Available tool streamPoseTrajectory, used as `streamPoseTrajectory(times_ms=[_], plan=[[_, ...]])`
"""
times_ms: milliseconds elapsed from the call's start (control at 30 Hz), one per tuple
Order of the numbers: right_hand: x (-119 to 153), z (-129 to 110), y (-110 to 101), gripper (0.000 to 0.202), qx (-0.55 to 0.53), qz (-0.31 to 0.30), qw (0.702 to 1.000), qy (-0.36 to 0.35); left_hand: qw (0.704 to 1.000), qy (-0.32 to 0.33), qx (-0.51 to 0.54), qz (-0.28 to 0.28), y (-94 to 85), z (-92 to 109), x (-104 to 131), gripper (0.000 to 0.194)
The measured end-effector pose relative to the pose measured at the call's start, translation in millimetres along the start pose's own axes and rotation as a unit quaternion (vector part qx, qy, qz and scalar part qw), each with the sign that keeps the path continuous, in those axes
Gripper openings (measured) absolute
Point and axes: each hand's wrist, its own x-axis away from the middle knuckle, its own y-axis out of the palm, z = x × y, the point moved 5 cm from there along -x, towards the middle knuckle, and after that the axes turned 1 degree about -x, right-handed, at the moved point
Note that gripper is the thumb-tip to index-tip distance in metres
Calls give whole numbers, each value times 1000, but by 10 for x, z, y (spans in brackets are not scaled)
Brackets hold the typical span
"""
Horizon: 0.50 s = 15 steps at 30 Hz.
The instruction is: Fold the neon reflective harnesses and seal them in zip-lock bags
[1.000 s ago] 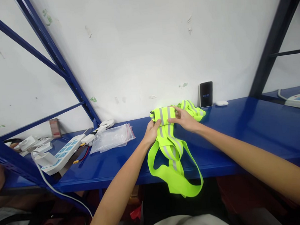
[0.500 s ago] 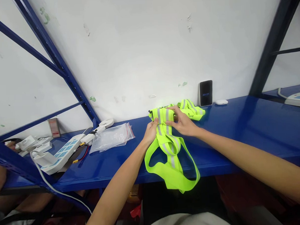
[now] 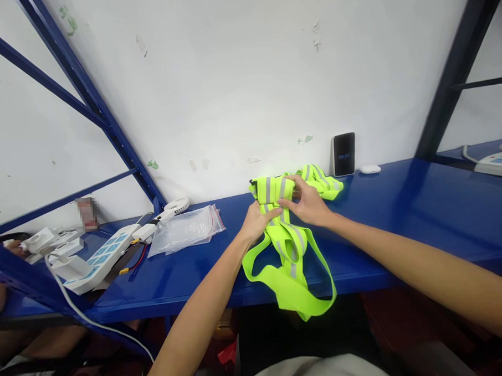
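Both hands hold a neon yellow reflective strap harness [image 3: 295, 297] with silver-grey stripes. Its upper part is bunched into a flat folded bundle between them. My left hand [image 3: 256, 222] grips the bundle's lower left side, thumb across the front of the straps. On the right side, my right hand [image 3: 309, 203] pinches the folded part with its thumb in front; its other fingers are partly hidden behind. Loose straps and a wide loop hang below, over the table's front edge. A second heap of the same yellow striped straps [image 3: 322, 182] lies behind my right hand.
The blue table [image 3: 402, 214] stands against a white wall. On it are clear zip bags [image 3: 186, 229], a small white fan [image 3: 177, 207], a power strip [image 3: 106, 258] with adapters, a phone [image 3: 343, 155] showing 20:21 and a white case [image 3: 370, 169]. Another person's limbs show at lower left.
My left thumb has moved right and down across the straps, below the folded bundle. The bundle looks more compact and tilts slightly. The hanging loop has barely shifted.
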Motion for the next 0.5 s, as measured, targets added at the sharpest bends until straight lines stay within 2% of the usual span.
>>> streamPoseTrajectory(times_ms=[167,300,500], plan=[[-30,48,23,57,-85,-1,994,61,999,-15,-35,-8,-19,-15,5,56],[-64,83,34,56,-125,-28,987,101,997,-24,-67,-25,-23,3,1,55],[-40,79,35,54,-117,-69,986,98,992,-52,-96,-64,-46,61,71,50]])
